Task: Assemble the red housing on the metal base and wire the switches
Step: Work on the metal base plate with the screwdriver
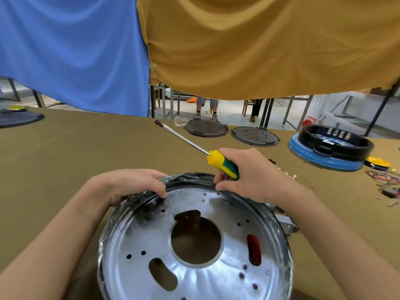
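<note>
A round metal base (194,241) lies on the tan worktop (75,148). The left hand (134,185) grips its far-left rim. The right hand (244,176) holds a screwdriver (223,164), fingertips touching the far rim. Red shows through a slot.

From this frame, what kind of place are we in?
Likely an appliance assembly workshop. A hand holds a screwdriver over a round metal base, matching round parts such as a perforated plate lie along the cloth-covered table, and loose wires sit at the right.
</note>
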### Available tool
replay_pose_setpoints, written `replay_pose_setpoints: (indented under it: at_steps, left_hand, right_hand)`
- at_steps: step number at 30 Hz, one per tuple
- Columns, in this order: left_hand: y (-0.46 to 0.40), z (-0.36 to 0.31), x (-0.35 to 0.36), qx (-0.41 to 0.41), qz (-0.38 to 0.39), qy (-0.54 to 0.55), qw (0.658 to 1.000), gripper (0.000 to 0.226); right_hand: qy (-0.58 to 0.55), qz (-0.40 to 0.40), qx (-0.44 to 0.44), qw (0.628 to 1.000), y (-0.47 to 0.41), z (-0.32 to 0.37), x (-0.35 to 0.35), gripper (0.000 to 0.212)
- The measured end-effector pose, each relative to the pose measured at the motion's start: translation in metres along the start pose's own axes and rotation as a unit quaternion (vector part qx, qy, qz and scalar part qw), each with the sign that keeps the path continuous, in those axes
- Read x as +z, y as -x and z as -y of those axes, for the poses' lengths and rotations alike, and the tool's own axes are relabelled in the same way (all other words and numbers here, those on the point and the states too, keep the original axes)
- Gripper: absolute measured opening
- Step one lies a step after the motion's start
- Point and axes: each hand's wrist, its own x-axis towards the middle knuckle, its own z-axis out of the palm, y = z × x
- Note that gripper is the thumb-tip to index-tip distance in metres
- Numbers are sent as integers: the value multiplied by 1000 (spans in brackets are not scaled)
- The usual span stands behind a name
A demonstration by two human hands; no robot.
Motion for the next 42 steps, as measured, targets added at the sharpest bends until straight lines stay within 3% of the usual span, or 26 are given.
replay_pose_setpoints:
  at_steps: [4,9,10,13,15,19,22,25,29,39,42]
  left_hand:
    - [0,-1,0,-6,4,0,1000,32]
    - [1,-3,3,-5,5,-7,1000,50]
    - [2,-3,3,-2,3,-11,1000,49]
    - [9,-4,5,7,-23,-3,1000,19]
    - [11,-4,5,8,-36,5,999,36]
    - [16,-9,10,-25,-42,8,999,22]
    - [21,-11,9,10,-28,-4,1000,45]
    - [22,-12,9,23,-15,7,1000,37]
    - [20,-12,10,22,-16,13,1000,58]
    - [8,-5,6,-11,-26,37,999,18]
    - [6,-4,4,-22,-9,50,998,23]
  right_hand:
    - [23,8,-8,1000,3,-2,1,23]
    - [65,25,-27,997,5,-1,4,19]
    - [80,27,-30,996,5,-1,6,18]
    - [154,37,-28,987,2,-2,11,23]
    - [164,36,-24,985,1,-3,12,29]
    - [158,25,-6,987,1,-5,13,32]
    - [175,21,4,984,1,-4,14,30]
    - [183,3,5,983,2,-5,14,32]
    - [182,7,13,983,2,-3,13,34]
    - [171,-6,35,985,4,-4,14,32]
    - [167,-4,37,985,3,-4,13,32]
